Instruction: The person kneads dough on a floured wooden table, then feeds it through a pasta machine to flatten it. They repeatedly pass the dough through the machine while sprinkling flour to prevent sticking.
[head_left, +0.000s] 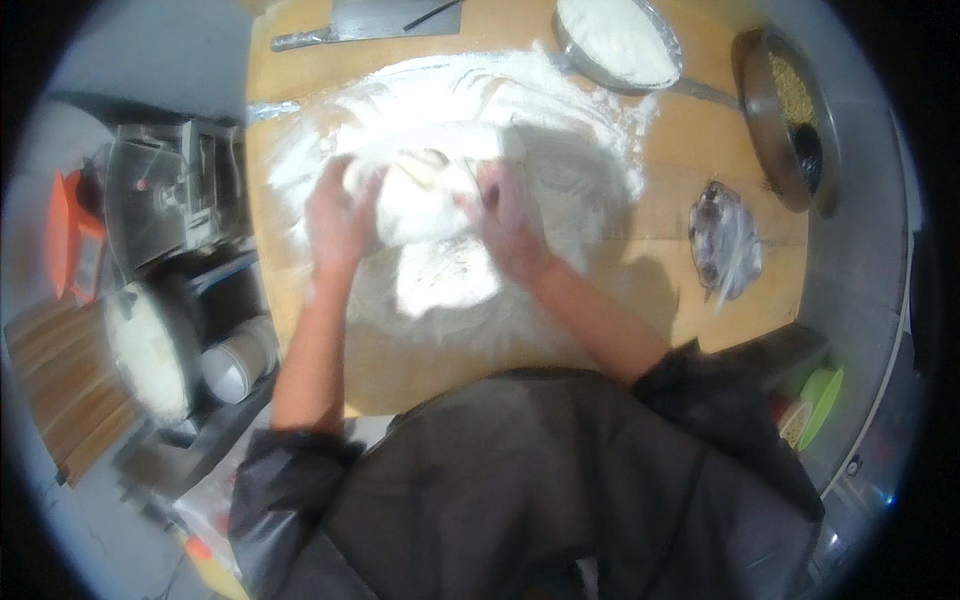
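A soft mass of white dough (420, 206) lies on the floured wooden board (405, 379) in front of me, its upper side folded and uneven. My left hand (341, 214) grips its left end, thumb and fingers around the edge. On the opposite end, my right hand (514, 217) has its fingers curled into the dough. Loose flour (450, 82) is spread thickly beyond the dough, and a bright floured patch (446, 277) shows just on the near side. Both hands are dusted with flour and slightly blurred.
At the far edge lies a cleaver (367, 26). A bowl of flour (615, 45) stands far right, beside a metal basin (765, 127) holding yellowish grains. A crumpled plastic bag (724, 240) rests on the board's right. Left of the board are a round white-filled container (146, 356) and a white tub (232, 364).
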